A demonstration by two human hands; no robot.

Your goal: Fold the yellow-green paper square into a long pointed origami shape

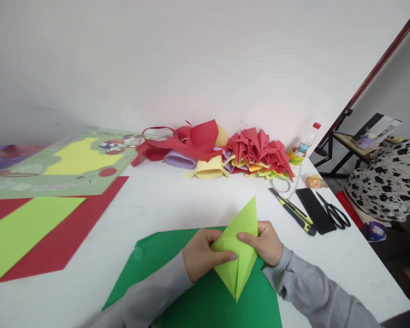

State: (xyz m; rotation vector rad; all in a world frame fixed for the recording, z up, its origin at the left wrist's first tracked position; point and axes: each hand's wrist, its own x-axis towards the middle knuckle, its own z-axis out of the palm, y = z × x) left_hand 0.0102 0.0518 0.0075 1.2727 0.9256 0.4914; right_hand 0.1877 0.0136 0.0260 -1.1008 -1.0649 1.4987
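A lime-green folded paper (237, 246), diamond-shaped with a slit running down its lower half, is held up between both hands. My left hand (205, 255) pinches its left corner, thumb lying across the front near the slit. On the right edge, my right hand (268, 243) grips the paper with the thumb on the front face; its other fingers are hidden behind. Beneath them lies a large dark green sheet (177, 278) on the white table (150, 205).
Right of my hands lie a utility knife (294, 212), a black flat case (316, 210) and scissors (335, 212). Red folded paper pieces (256, 146), paper curls (201, 141) and a bottle (307, 140) stand along the wall. Red (75, 232) and lime (30, 237) sheets lie left.
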